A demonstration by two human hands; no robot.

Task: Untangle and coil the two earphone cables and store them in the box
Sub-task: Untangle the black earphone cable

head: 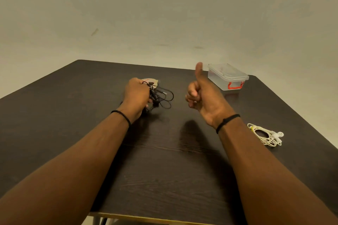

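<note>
My left hand (136, 95) grips a loose bundle of black earphone cable (162, 97) just above the dark table; loops of it hang out to the right of the fist. My right hand (203, 93) is held up beside it with the fingers curled and the thumb pointing up, holding nothing. A white earphone cable (265, 134), coiled with a yellow tie, lies on the table to the right of my right wrist. The clear plastic box (227, 76) with a red latch stands lidded at the far right of the table.
A small round pale object (150, 80) lies on the dark wooden table (164, 170) just behind my left hand. A plain wall rises behind the table's far edge. The table's near edge runs along the bottom of the view.
</note>
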